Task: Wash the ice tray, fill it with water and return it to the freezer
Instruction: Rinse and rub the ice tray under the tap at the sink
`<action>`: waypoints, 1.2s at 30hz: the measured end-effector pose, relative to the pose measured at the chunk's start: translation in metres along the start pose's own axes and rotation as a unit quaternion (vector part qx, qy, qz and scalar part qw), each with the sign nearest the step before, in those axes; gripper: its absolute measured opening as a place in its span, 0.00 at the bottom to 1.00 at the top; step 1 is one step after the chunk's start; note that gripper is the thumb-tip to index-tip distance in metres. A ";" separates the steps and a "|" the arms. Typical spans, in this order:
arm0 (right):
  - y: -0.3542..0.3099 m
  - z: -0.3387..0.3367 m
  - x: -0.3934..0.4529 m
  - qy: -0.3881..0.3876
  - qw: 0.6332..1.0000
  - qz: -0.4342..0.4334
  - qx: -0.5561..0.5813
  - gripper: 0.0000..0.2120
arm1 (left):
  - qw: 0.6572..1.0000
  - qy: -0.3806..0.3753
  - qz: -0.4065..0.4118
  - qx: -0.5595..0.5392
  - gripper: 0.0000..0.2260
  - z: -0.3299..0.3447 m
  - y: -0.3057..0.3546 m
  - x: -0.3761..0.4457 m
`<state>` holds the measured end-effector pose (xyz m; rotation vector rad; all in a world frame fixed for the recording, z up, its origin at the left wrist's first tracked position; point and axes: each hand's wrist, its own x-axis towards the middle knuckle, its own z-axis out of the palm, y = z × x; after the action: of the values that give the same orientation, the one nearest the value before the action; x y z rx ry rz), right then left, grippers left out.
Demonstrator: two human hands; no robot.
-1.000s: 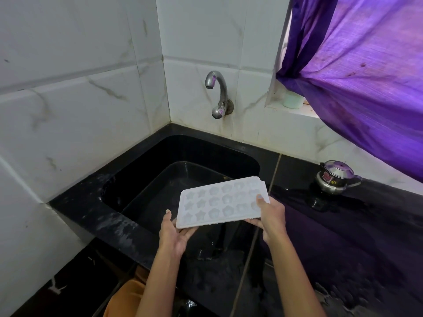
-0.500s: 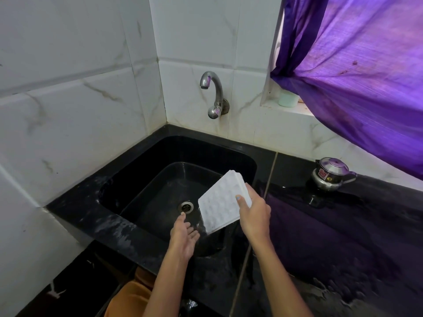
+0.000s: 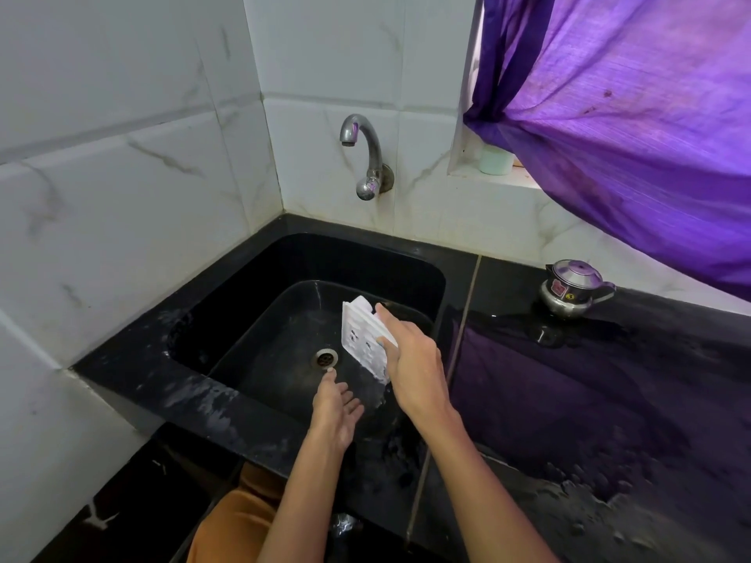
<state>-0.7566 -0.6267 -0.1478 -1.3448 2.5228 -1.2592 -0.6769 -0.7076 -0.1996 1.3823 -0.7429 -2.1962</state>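
Two hands over a black sink (image 3: pixel 211 319): right hand (image 3: pixel 414 359) fingers grasp the white ice tray (image 3: pixel 363 339) on edge, just right of the drain (image 3: pixel 325 356); left hand (image 3: pixel 337 408) released, palm up, below the drain.

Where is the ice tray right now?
In the head view, the ice tray is tipped on edge over the black sink, gripped by the right hand, just right of the drain.
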 end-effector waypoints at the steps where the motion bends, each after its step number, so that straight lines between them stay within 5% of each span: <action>1: -0.002 0.000 0.000 0.002 1.000 -0.015 -0.006 0.27 | 1.000 -0.002 0.001 0.001 0.27 0.000 0.000 -0.001; 8: -0.011 0.006 0.000 0.090 0.989 -0.119 -0.017 0.27 | 1.000 -0.012 0.007 -0.002 0.27 -0.001 0.001 -0.003; 22: 0.009 -0.005 0.000 0.106 0.989 -0.096 0.034 0.26 | 1.000 -0.001 0.006 -0.001 0.26 0.001 -0.001 -0.004; 28: 0.029 -0.027 0.003 0.187 0.967 0.043 0.166 0.19 | 0.998 0.036 0.035 0.033 0.25 0.012 -0.005 0.003; 36: 0.094 -0.071 -0.008 0.287 0.819 0.353 0.349 0.13 | 0.981 0.038 0.118 0.150 0.17 0.059 -0.011 0.012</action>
<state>-0.8424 -0.5471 -0.1646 0.1545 2.0355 -2.2055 -0.7361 -0.6945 -0.1932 1.4244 -1.1835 -1.8949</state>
